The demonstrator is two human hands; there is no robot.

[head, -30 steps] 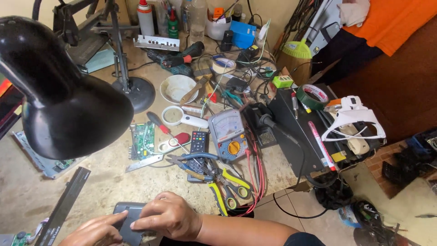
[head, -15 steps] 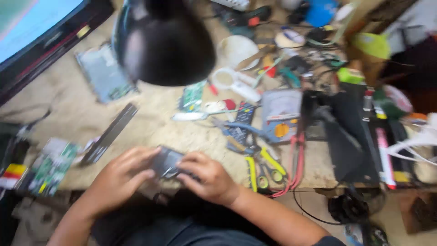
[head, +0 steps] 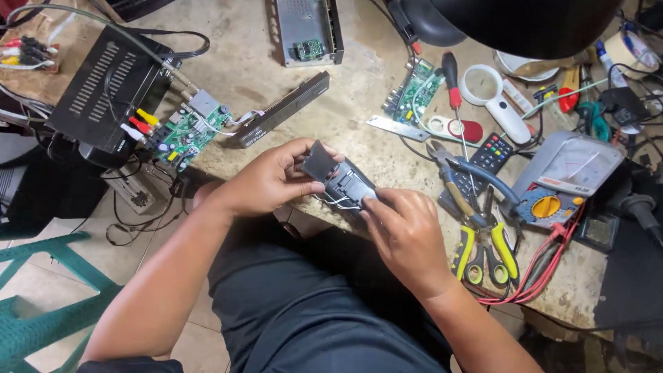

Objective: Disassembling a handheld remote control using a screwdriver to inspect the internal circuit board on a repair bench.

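Both hands close on a small dark grey adapter box (head: 340,181) at the bench (head: 276,76) edge: the left hand (head: 269,181) pinches its upper end, the right hand (head: 406,231) presses fingertips on its lower end.

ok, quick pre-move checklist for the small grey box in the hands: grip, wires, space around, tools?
1. Left hand grip on the small grey box: fingers wrap its upper end. Ok.
2. Right hand grip: fingertips on the box's lower end. Ok.
3. Thin wires under the box: loose, hanging free; whether they are snagged, cannot tell.
4. Box support: held above the table edge, not resting. Ok.
5. Pliers beside the right hand: lying close, untouched. Ok.
6. Box open or closed: cannot tell.
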